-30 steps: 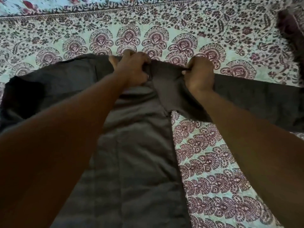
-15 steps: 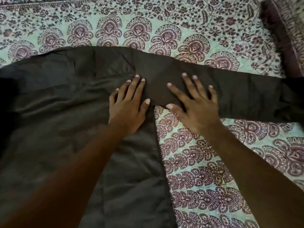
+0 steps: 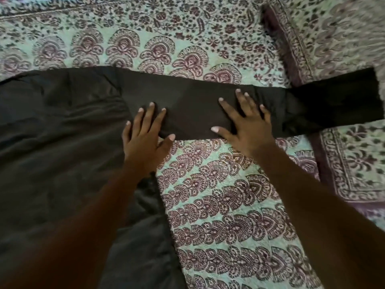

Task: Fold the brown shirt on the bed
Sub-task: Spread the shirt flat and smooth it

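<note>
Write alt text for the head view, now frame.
Both hands press flat on a brown shirt spread on a patterned bedspread: left hand near the body, right hand on the sleeve stretching right toward a pillow.

1. We read no text, label, brand or number on the brown shirt (image 3: 62, 142).
2. The bedspread (image 3: 229, 205) carries only printed floral and paisley pattern, no lettering or signs.

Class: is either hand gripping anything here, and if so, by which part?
Nothing is gripped. Left hand and right hand lie open, palms flat on the brown shirt's sleeve.
</note>
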The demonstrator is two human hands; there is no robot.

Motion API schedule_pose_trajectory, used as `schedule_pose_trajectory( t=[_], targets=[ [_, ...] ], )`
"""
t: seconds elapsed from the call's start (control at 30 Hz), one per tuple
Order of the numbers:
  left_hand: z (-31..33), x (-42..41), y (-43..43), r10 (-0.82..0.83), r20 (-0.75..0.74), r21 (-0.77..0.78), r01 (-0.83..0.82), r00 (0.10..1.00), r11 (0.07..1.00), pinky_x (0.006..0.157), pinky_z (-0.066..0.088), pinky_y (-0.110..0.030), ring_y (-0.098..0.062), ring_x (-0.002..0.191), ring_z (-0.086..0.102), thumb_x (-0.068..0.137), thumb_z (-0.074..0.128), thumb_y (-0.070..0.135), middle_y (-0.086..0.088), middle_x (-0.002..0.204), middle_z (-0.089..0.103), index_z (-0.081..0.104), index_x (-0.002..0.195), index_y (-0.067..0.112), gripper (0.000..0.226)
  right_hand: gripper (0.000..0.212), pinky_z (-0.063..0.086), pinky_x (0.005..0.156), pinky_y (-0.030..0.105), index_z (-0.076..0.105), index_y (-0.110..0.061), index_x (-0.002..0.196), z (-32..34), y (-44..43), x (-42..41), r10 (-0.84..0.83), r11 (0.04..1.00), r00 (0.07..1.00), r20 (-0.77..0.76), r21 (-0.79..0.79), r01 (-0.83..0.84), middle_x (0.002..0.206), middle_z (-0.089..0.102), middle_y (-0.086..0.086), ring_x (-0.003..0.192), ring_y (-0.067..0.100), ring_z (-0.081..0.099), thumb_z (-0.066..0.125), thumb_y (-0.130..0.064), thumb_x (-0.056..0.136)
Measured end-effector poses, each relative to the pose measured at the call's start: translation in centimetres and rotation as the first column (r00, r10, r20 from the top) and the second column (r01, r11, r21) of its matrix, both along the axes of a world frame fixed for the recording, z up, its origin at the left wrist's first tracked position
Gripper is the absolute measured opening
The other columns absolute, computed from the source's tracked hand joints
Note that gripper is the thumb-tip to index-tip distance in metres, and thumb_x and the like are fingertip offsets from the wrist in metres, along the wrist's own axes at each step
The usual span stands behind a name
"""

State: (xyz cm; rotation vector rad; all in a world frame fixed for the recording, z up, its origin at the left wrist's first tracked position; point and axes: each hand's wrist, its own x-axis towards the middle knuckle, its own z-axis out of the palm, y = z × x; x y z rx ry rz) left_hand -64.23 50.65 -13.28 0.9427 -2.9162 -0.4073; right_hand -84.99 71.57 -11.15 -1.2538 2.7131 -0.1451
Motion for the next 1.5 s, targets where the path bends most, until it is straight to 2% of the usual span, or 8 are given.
schedule_pose_trajectory(
  t=[0.13, 0.23, 0.43, 0.67, 0.83, 1.07, 1.3, 1.5],
  targets=[
    [1.0, 0.1, -1.1, 0.001, -0.028, 0.248, 0.006, 1.0, 0.969, 0.124, 0.0, -0.044, -0.005, 0.157, 0.0, 0.075, 0.047, 0.078, 0.022, 0.17, 0.007, 0.019, 0.159, 0.047, 0.093, 0.06, 0.039, 0.1, 0.054, 0.055, -0.021, 0.137, 1.3, 2.8, -0.4, 0.369, 0.928, 0.925, -0.087, -0.028, -0.372, 0.157, 0.037, 0.017, 0.139, 0.038, 0.04, 0.049, -0.059, 0.091],
    [1.7, 0.6, -1.5, 0.007, -0.104, 0.371, 0.032, 0.995, 0.928, 0.124, -0.003, -0.042, -0.001, 0.155, -0.002, 0.069, 0.053, 0.073, 0.022, 0.169, 0.011, 0.026, 0.158, 0.044, 0.098, 0.036, 0.04, 0.088, 0.047, 0.055, -0.013, 0.118, 1.1, 3.3, 0.3, 0.529, 0.841, 0.82, -0.217, 0.01, -0.54, 0.142, 0.053, 0.018, 0.123, 0.035, 0.052, 0.052, -0.033, 0.089],
    [2.1, 0.7, -1.3, 0.066, -0.165, 0.399, 0.006, 0.984, 0.917, 0.123, 0.002, -0.042, -0.007, 0.157, 0.007, 0.069, 0.074, 0.048, 0.017, 0.168, 0.021, 0.028, 0.158, 0.038, 0.101, 0.029, 0.033, 0.081, 0.044, 0.058, -0.004, 0.108, 1.1, 3.7, -1.6, 0.352, 0.919, 0.877, -0.326, -0.06, -0.391, 0.119, 0.06, 0.018, 0.102, 0.035, 0.057, 0.06, -0.017, 0.082],
    [1.6, 1.1, -1.7, 0.057, -0.195, 0.397, 0.025, 0.979, 0.918, 0.122, 0.004, -0.042, -0.014, 0.158, 0.012, 0.061, 0.067, 0.073, 0.014, 0.168, 0.024, 0.027, 0.159, 0.033, 0.113, 0.034, 0.037, 0.085, 0.044, 0.059, -0.014, 0.115, 2.7, 3.4, 1.5, 0.426, 0.901, 0.881, -0.205, 0.006, -0.434, 0.125, 0.055, 0.013, 0.11, 0.032, 0.052, 0.049, -0.041, 0.097],
    [1.3, 1.2, -1.6, 0.041, -0.227, 0.379, 0.049, 0.973, 0.924, 0.12, 0.005, -0.04, -0.015, 0.158, 0.013, 0.063, 0.066, 0.071, 0.013, 0.168, 0.025, 0.032, 0.158, 0.027, 0.11, 0.035, 0.042, 0.089, 0.047, 0.063, -0.009, 0.119, 1.9, -3.3, 6.4, 0.483, 0.863, 0.863, -0.149, -0.086, -0.498, 0.13, 0.055, 0.016, 0.118, 0.034, 0.055, 0.063, -0.028, 0.09],
    [1.4, 1.3, -1.8, 0.064, -0.238, 0.405, 0.039, 0.969, 0.914, 0.12, 0.003, -0.035, -0.013, 0.157, 0.014, 0.067, 0.077, 0.058, 0.011, 0.168, 0.026, 0.03, 0.159, 0.026, 0.109, 0.017, 0.042, 0.052, 0.034, 0.065, 0.006, 0.083, 2.0, -7.6, 6.9, 0.463, 0.865, 0.878, -0.123, -0.151, -0.478, 0.09, 0.061, 0.02, 0.08, 0.04, 0.061, 0.074, 0.007, 0.068],
    [1.1, 1.4, -1.8, 0.014, -0.196, 0.366, 0.06, 0.981, 0.929, 0.125, 0.0, -0.037, -0.008, 0.158, 0.003, 0.076, 0.084, 0.049, 0.013, 0.171, 0.015, 0.035, 0.156, 0.038, 0.094, 0.028, 0.056, 0.073, 0.046, 0.069, -0.003, 0.102, 1.6, -5.1, 4.6, 0.555, 0.814, 0.829, -0.073, -0.155, -0.559, 0.12, 0.065, 0.015, 0.103, 0.036, 0.062, 0.053, -0.023, 0.091],
    [2.4, -0.4, 0.1, 0.085, 0.032, 0.202, -0.09, 0.996, 0.975, 0.125, -0.003, -0.052, -0.015, 0.159, 0.001, 0.097, 0.037, 0.065, 0.013, 0.171, 0.01, 0.034, 0.152, 0.048, 0.058, 0.051, 0.047, 0.091, 0.051, 0.056, -0.024, 0.141, 2.0, -1.8, 4.0, 0.433, 0.898, 0.901, -0.019, -0.083, -0.433, 0.156, 0.044, 0.006, 0.139, 0.03, 0.045, 0.035, -0.048, 0.101]
  ],
)
